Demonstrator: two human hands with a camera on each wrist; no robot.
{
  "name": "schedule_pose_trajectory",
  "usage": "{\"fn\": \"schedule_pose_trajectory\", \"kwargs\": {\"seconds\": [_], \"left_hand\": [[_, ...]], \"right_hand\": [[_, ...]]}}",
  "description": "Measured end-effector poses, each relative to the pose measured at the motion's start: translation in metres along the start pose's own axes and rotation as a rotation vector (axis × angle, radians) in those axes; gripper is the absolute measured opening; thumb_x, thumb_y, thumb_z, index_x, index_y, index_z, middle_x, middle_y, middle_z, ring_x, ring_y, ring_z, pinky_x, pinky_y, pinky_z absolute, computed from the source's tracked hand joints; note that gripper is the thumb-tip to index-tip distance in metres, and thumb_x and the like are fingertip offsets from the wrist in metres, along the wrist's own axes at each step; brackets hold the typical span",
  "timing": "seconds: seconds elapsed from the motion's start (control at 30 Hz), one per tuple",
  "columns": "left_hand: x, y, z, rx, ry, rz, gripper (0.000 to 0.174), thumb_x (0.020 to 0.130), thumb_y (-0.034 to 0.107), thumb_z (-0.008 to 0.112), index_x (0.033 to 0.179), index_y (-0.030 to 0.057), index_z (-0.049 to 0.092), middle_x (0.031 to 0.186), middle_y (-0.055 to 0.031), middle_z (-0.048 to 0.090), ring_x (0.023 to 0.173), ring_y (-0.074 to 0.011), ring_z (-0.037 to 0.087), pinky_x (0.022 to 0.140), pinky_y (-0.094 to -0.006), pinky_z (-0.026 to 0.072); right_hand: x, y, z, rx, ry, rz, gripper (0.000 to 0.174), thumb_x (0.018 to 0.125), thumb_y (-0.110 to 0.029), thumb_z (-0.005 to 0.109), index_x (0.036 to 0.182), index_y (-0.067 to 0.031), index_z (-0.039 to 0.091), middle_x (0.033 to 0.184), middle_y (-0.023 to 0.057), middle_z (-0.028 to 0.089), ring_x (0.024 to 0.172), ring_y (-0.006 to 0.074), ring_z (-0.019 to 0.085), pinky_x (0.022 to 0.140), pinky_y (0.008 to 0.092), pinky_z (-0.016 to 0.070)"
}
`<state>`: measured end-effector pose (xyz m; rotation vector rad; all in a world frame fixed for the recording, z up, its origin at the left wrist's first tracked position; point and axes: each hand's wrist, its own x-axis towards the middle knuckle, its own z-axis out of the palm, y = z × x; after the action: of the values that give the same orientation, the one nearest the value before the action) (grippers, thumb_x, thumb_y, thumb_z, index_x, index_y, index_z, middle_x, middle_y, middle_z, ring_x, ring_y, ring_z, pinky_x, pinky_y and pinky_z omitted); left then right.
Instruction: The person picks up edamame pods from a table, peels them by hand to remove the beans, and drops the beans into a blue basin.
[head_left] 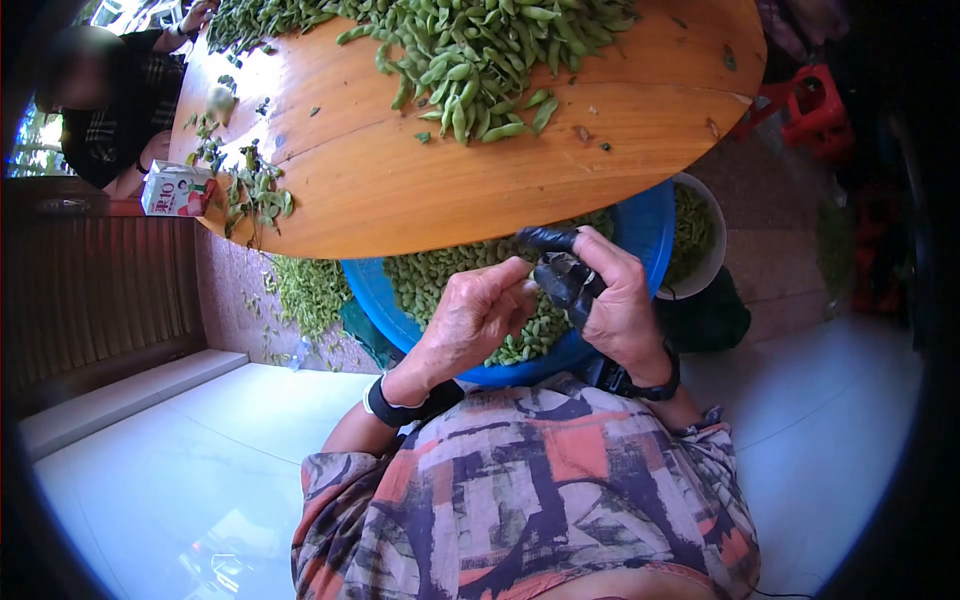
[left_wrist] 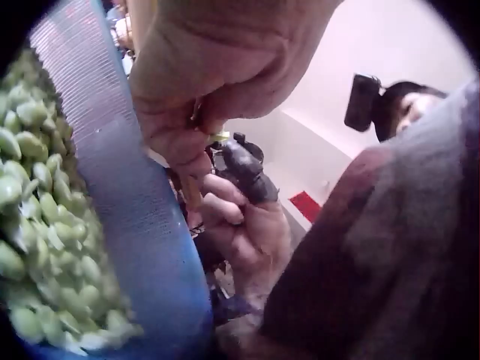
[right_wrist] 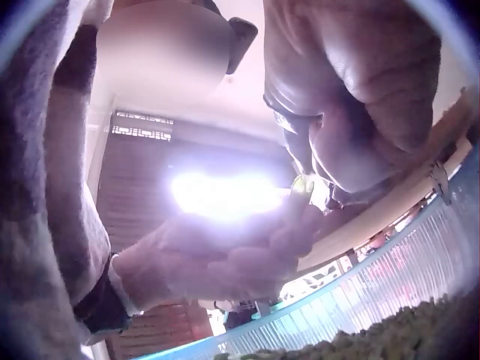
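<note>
Over the blue basin [head_left: 657,225], both hands meet at a small green soybean pod [right_wrist: 302,184]. My left hand [head_left: 472,318] pinches one end of it between thumb and curled fingers. Black coverings wrap the thumb and some fingers of my right hand [head_left: 615,300], which pinches the pod from the other side. Most of the pod is hidden by the fingers; a bit of green shows in the left wrist view. Shelled green beans [left_wrist: 56,225] fill the basin below the hands.
A wooden table [head_left: 340,205] bears a large heap of pods [head_left: 470,60] and a drink carton [head_left: 178,190]. Empty-looking husks [head_left: 305,290] lie on the floor at left. A white bucket [head_left: 718,240] stands right of the basin. Another person [head_left: 110,110] sits at far left.
</note>
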<state>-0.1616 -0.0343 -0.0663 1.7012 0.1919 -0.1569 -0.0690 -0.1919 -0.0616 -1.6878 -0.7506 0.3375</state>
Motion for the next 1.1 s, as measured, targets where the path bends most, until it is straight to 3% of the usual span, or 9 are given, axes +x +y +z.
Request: {"fn": "schedule_pose_trajectory", "kwargs": {"seconds": [0.3,0.4,0.47,0.57,0.7,0.83,0.93,0.97,1.1], "left_hand": [[-0.006,-0.008,-0.002,-0.483,-0.058,-0.225,0.018,0.099,0.017,0.056,0.093,0.0004,0.06,0.066,-0.0011,0.059,0.056,-0.0074,0.053,0.051,-0.0238,0.0431],[-0.007,-0.011,-0.001,-0.46,-0.142,-0.192,0.025,0.099,0.019,0.055,0.084,0.0001,0.061,0.066,-0.0027,0.06,0.056,-0.0077,0.053,0.051,-0.023,0.0421],[-0.006,-0.011,-0.001,-0.511,-0.152,-0.239,0.025,0.099,0.021,0.055,0.085,0.0006,0.061,0.067,-0.0029,0.06,0.057,-0.0075,0.053,0.052,-0.0228,0.042],[-0.006,-0.022,0.004,-0.585,-0.138,-0.229,0.025,0.101,0.023,0.052,0.09,0.0015,0.06,0.07,-0.0022,0.059,0.06,-0.007,0.051,0.055,-0.0222,0.0412],[-0.006,-0.027,0.016,-0.602,-0.062,-0.14,0.022,0.102,0.021,0.046,0.103,0.0025,0.058,0.075,0.0007,0.055,0.065,-0.0063,0.048,0.06,-0.0223,0.0404],[-0.005,-0.034,0.019,-0.57,0.014,-0.209,0.021,0.1,0.015,0.042,0.11,0.0024,0.056,0.08,0.0016,0.055,0.07,-0.0049,0.049,0.065,-0.0203,0.0418],[-0.004,-0.033,0.01,-0.574,-0.073,-0.227,0.023,0.096,0.01,0.044,0.114,0.0005,0.055,0.086,0.0004,0.056,0.075,-0.0064,0.051,0.068,-0.0216,0.0445],[-0.004,-0.03,0.006,-0.573,-0.07,-0.225,0.023,0.096,0.01,0.044,0.114,0.0005,0.055,0.086,0.0004,0.056,0.075,-0.0064,0.051,0.068,-0.0216,0.0445],[0.007,0.001,-0.034,0.168,-0.55,0.184,0.019,0.088,0.006,0.062,0.106,0.001,0.064,0.114,-0.0153,0.064,0.111,-0.0282,0.06,0.094,-0.0378,0.0476]], "right_hand": [[-0.006,0.01,0.002,-0.126,-0.072,-0.043,0.026,0.077,0.002,0.062,0.102,0.0019,0.064,0.084,0.0164,0.057,0.075,0.0314,0.06,0.065,0.0337,0.0461],[-0.006,0.009,0.0,-0.046,-0.115,-0.061,0.019,0.079,0.0,0.064,0.098,0.0018,0.063,0.078,0.01,0.059,0.065,0.0216,0.059,0.057,0.0303,0.0442],[-0.005,0.004,-0.008,0.524,-0.251,0.627,0.015,0.082,-0.002,0.064,0.097,0.0004,0.064,0.072,0.0007,0.058,0.059,0.0082,0.054,0.05,0.0242,0.0404],[-0.01,0.013,0.003,0.543,-0.156,0.502,0.018,0.084,-0.004,0.064,0.102,-0.0007,0.065,0.071,-0.0051,0.055,0.058,-0.0006,0.047,0.046,0.0194,0.0362],[-0.006,0.016,0.017,-0.029,0.061,-0.031,0.024,0.077,0.004,0.06,0.1,0.0024,0.063,0.079,0.0087,0.059,0.069,0.0183,0.06,0.059,0.0285,0.0452],[-0.007,0.016,0.016,-0.132,0.02,-0.061,0.028,0.074,0.006,0.059,0.102,0.0025,0.063,0.085,0.015,0.058,0.077,0.0272,0.061,0.066,0.032,0.0468],[-0.003,0.013,0.009,0.015,-0.024,0.034,0.034,0.072,0.007,0.06,0.105,0.001,0.063,0.08,0.0075,0.059,0.072,0.0168,0.061,0.061,0.0283,0.0466],[-0.006,0.007,0.0,0.293,-0.059,0.345,0.024,0.082,-0.004,0.059,0.106,-0.0003,0.062,0.076,0.0028,0.058,0.061,0.0099,0.058,0.051,0.0238,0.0449],[-0.023,0.008,-0.073,0.453,0.143,0.284,0.041,0.098,-0.039,0.048,0.113,-0.0037,0.063,0.072,0.0028,0.059,0.049,0.005,0.053,0.041,0.02,0.0413]]}}
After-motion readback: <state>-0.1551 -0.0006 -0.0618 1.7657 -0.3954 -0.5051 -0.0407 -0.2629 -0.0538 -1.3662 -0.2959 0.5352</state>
